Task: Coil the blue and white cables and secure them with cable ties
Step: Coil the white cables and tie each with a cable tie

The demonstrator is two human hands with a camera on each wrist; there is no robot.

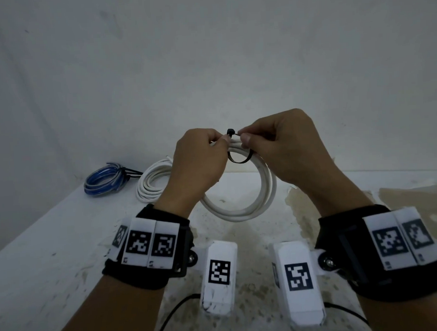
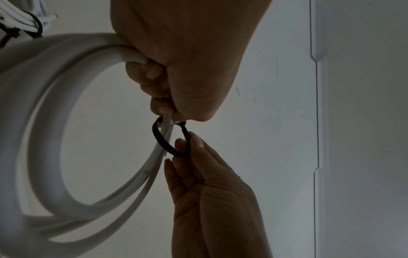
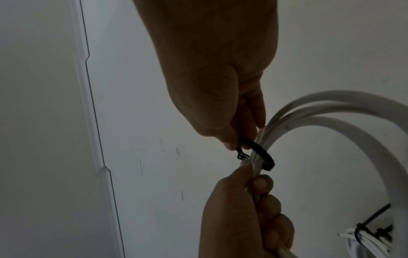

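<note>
Both hands up above the table (image 1: 65, 247), working one white coil (image 1: 242, 209).

Left hand (image 1: 200, 163): fingers curled tight around the coil's top strands, thumb and forefinger tip at the tie's head. Left wrist view shows the strands running through the fist.

Right hand (image 1: 284, 147): thumb and forefinger pinching the black tie (image 1: 238, 160) right at its head, other fingers loosely curled. The tie forms a slack loop around the strands, not cinched; visible gap between loop and cable in both wrist views.

The coil hangs from the left hand, held in the air, its lower arc over the middle of the table.

On the table, far left: blue coil (image 1: 104, 180), black ties on its right side. Just right of it, a second white coil (image 1: 152, 184), partly behind the left hand; also tied, per the wrist views.

Table surface is stained and worn in the middle and right. Plain wall (image 1: 208, 65) behind.
</note>
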